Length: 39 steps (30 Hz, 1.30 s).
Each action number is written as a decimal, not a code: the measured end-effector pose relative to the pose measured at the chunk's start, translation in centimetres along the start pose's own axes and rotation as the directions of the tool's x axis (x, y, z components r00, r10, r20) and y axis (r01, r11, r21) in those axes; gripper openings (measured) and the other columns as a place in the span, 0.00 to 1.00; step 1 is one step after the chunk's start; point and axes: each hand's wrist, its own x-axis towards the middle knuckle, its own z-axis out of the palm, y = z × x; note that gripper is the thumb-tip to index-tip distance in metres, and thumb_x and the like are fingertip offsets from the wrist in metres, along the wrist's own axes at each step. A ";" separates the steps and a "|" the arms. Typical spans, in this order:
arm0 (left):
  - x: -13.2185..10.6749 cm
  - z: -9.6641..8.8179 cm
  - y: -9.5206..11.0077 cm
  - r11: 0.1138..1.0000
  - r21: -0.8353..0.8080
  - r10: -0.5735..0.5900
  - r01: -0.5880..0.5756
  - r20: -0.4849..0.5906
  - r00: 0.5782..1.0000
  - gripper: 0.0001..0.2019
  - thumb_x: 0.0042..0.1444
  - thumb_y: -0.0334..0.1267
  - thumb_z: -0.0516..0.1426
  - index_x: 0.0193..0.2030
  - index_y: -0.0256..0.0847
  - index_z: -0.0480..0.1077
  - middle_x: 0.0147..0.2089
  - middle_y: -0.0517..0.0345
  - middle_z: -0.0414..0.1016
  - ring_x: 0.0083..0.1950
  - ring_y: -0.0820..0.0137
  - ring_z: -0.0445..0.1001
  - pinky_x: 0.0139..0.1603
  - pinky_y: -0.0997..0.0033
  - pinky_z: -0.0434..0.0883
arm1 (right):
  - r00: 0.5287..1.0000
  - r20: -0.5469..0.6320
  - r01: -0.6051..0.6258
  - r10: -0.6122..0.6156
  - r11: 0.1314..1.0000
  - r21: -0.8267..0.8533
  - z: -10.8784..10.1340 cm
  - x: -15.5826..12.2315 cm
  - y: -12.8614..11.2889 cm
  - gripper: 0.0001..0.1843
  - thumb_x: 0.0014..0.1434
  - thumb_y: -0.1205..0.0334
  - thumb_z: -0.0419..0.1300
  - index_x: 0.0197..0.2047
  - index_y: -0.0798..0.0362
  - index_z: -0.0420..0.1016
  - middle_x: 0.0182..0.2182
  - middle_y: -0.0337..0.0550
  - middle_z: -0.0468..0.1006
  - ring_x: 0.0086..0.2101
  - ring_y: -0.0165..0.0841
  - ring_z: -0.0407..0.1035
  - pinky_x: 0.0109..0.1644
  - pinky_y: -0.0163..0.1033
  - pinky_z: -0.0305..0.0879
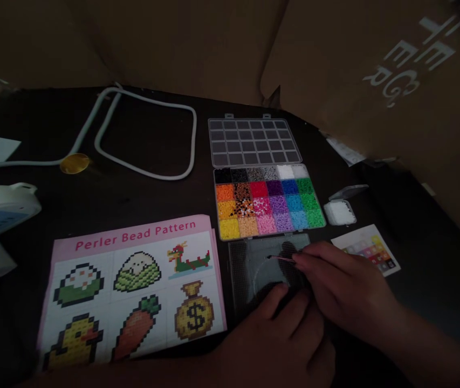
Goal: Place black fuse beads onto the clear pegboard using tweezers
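In my right hand (343, 288) a pair of thin tweezers (281, 259) is pinched between thumb and fingers. Their tips are low over a clear pegboard (241, 269), with a small dark speck at the tips, too small to make out. My left hand (280, 337) lies at the board's near edge, its fingers loosely bent and apart, holding nothing that I can see. Just beyond the board lies an open bead box (268, 202) whose compartments hold beads of many colours. Left of the board is a printed Perler bead pattern sheet (132, 291).
A small lidded box of white beads (340, 213) stands open at the right, near a colour chart card (369, 248). A pale bent tube (144, 171), a gold disc (74, 163) and a white device (3, 207) are at the left. Cardboard (193, 48) walls the back.
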 end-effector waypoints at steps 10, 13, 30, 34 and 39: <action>0.1 -0.4 0.3 0.999 -0.037 -0.017 0.019 0.058 0.998 0.13 0.67 0.42 0.52 0.49 0.43 0.75 0.51 0.52 0.75 0.59 0.54 0.68 0.63 0.49 0.58 | 1.000 -0.022 0.018 -0.019 0.997 -0.070 -0.4 0.4 -0.3 0.11 0.65 0.72 0.53 0.42 0.56 0.77 0.37 0.45 0.78 0.29 0.29 0.74 0.28 0.34 0.72; 0.2 -0.5 0.4 0.999 -0.045 -0.025 0.029 0.082 0.996 0.13 0.67 0.43 0.51 0.50 0.43 0.75 0.52 0.51 0.74 0.61 0.53 0.67 0.64 0.48 0.56 | 0.999 -0.028 0.029 -0.032 0.995 -0.094 -0.5 0.4 -0.3 0.11 0.64 0.72 0.53 0.43 0.56 0.77 0.38 0.46 0.78 0.28 0.30 0.74 0.28 0.35 0.72; 0.2 -1.6 0.2 0.996 -0.083 -0.007 0.024 0.200 0.980 0.17 0.68 0.44 0.50 0.56 0.40 0.71 0.56 0.49 0.71 0.64 0.51 0.63 0.67 0.47 0.52 | 0.999 -0.035 0.034 -0.040 0.987 -0.155 -0.3 0.1 -0.6 0.09 0.65 0.72 0.55 0.42 0.55 0.77 0.37 0.45 0.79 0.28 0.29 0.74 0.27 0.35 0.71; 0.3 -1.7 0.3 0.996 -0.087 -0.008 0.026 0.202 0.979 0.16 0.68 0.43 0.50 0.54 0.39 0.71 0.55 0.49 0.71 0.64 0.51 0.63 0.67 0.46 0.52 | 0.996 -0.068 0.052 -0.062 0.987 -0.152 -0.5 0.2 -0.7 0.10 0.65 0.72 0.54 0.42 0.54 0.77 0.37 0.45 0.80 0.28 0.30 0.75 0.27 0.35 0.72; 0.4 -1.9 0.1 0.995 -0.093 -0.001 0.022 0.221 0.975 0.16 0.68 0.43 0.50 0.56 0.39 0.71 0.56 0.48 0.71 0.65 0.51 0.63 0.66 0.46 0.54 | 0.999 -0.037 0.032 -0.036 0.995 -0.093 -0.6 0.2 -0.8 0.12 0.64 0.74 0.54 0.45 0.52 0.75 0.38 0.47 0.80 0.31 0.33 0.77 0.29 0.36 0.75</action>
